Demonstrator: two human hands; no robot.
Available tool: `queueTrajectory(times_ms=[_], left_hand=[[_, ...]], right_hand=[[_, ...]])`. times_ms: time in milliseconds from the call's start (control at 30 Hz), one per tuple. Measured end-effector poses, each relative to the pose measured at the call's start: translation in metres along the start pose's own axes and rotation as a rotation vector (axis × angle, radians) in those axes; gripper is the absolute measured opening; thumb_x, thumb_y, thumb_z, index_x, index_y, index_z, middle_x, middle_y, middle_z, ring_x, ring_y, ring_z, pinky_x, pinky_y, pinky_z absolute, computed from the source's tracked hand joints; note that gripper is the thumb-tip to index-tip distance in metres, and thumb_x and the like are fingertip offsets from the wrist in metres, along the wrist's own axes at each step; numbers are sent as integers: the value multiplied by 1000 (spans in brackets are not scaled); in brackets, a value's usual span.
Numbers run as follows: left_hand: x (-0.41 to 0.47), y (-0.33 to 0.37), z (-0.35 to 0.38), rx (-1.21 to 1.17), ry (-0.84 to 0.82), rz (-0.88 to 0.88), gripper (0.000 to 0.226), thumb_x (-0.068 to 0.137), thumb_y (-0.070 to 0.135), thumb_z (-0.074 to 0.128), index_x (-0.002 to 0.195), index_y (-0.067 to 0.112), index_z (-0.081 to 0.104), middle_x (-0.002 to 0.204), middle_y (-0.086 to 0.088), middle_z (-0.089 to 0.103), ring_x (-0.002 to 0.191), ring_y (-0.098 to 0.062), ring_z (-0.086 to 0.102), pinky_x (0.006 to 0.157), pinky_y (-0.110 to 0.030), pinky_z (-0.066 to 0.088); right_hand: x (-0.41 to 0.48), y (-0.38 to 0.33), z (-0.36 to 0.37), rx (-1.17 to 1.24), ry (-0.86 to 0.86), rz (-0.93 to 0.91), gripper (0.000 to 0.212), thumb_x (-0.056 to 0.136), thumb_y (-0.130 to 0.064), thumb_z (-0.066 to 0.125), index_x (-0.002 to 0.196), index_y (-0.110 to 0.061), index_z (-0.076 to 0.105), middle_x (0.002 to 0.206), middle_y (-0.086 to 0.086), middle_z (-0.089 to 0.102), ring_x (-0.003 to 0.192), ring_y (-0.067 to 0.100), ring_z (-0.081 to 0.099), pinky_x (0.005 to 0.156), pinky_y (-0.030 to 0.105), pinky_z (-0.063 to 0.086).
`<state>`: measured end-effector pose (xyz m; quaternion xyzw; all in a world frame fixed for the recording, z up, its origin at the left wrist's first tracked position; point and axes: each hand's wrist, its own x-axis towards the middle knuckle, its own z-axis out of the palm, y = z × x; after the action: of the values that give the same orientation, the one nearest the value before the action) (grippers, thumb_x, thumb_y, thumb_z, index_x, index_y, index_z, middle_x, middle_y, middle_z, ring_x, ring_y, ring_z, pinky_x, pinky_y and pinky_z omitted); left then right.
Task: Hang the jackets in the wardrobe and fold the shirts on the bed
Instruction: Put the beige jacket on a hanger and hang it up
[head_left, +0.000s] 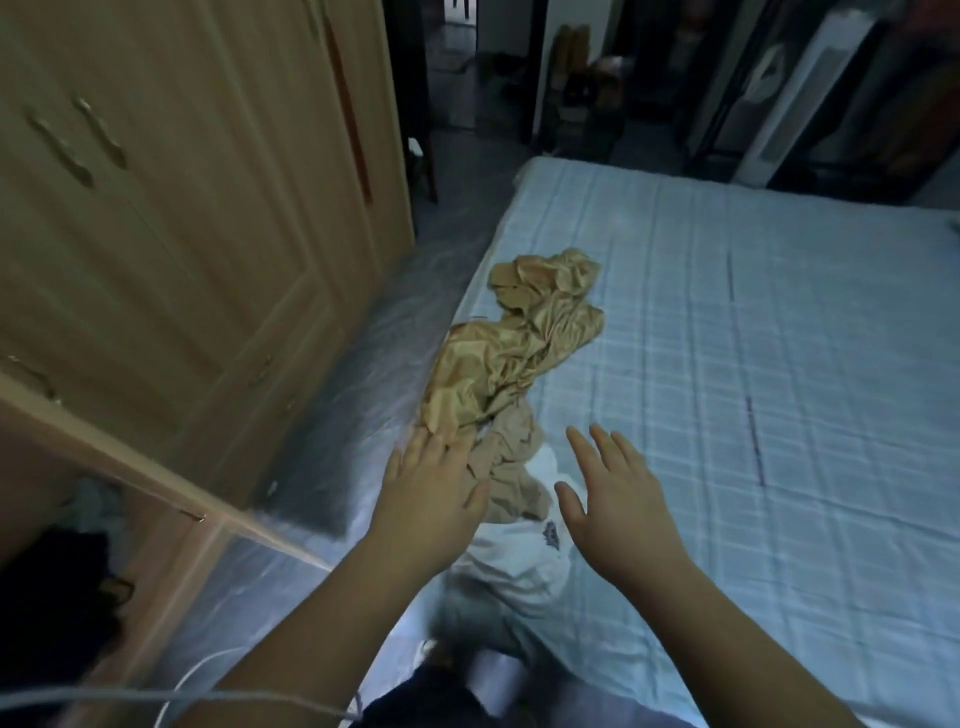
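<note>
A crumpled shiny golden garment (519, 338) lies along the left edge of the bed (753, 338). Below it sits a bunched beige garment (511, 467), and under that a white garment (519, 566) with a small dark print. My left hand (434, 483) hovers open, fingers spread, with its fingertips at the lower end of the golden garment. My right hand (613, 493) is open too, palm down, just right of the beige and white garments and holding nothing. The wooden wardrobe (171, 223) stands to the left, with one door (156, 478) swung open towards me.
A narrow shiny floor strip (363, 364) runs between the wardrobe and the bed. Dark clothes (52, 597) show inside the open wardrobe. A white cord (182, 691) crosses the lower left. A doorway (457, 62) and dark furniture (857, 93) are at the far end.
</note>
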<state>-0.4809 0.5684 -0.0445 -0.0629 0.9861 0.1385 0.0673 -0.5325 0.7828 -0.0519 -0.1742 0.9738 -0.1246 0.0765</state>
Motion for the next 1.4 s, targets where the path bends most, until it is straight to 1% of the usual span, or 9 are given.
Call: queueTrajectory(times_ms=[200,367,500,600,800,933,1100,1267,1400], left_hand=[[34,-22,16,-13,-17,-20,51,95,43,39,143,26,32,147,-4,41,137,-29,32,110,-45,31],[87,-48,25,-131,-36,-98,61,94,54,37,148,25,30,157,-6,32,144,-31,24,115,-48,26],[139,-74,23,-109,-25,-57,58,94,50,39,146,26,31,150,-3,39,138,-28,31,112,-46,29],[178,-95,19,-115,-38,-56,62,93,50,41,149,26,28,156,-6,31,143,-29,25,114,-45,24],[249,-116,25,-110,-79,-66,63,94,52,41,149,24,28,155,-8,33,139,-31,31,112,-46,30],[290,-117,41,-160,-124,-83,56,94,48,45,141,19,38,147,-10,42,135,-30,37,109,-46,35],[344,-116,63,-281,-145,-143,52,94,42,49,140,20,39,143,-7,45,132,-28,40,105,-46,39],[412,-115,86,-377,-117,-184,49,93,31,49,140,18,42,139,-8,49,124,-28,47,101,-44,43],[487,-123,118,-419,-118,-226,27,92,21,50,116,11,56,119,-10,58,108,-30,56,90,-43,48]], right_hand=[[33,-1,19,45,-49,30,66,99,-50,38,157,-28,16,164,2,15,151,24,10,119,43,21],[87,-10,21,8,-70,23,66,98,-50,40,156,-28,18,164,1,17,151,24,12,120,43,23],[147,-25,24,-13,-97,24,66,99,-49,39,156,-27,17,164,2,17,151,24,12,120,44,24],[192,-35,31,-14,-105,27,65,98,-49,39,156,-27,18,163,2,19,151,24,14,118,45,27],[259,-42,57,37,-119,46,62,97,-47,42,153,-25,26,160,2,28,148,23,22,115,46,32],[303,-33,73,65,-148,64,61,97,-45,44,152,-23,28,157,2,32,146,24,25,113,46,34],[359,-14,91,139,-154,83,60,96,-41,47,151,-22,31,153,2,37,142,23,31,111,46,37],[415,21,115,223,-154,108,54,94,-34,50,145,-21,39,140,2,48,128,23,43,101,44,44],[455,51,144,304,-185,122,44,93,-29,51,136,-22,48,129,1,55,121,22,48,97,42,46]])
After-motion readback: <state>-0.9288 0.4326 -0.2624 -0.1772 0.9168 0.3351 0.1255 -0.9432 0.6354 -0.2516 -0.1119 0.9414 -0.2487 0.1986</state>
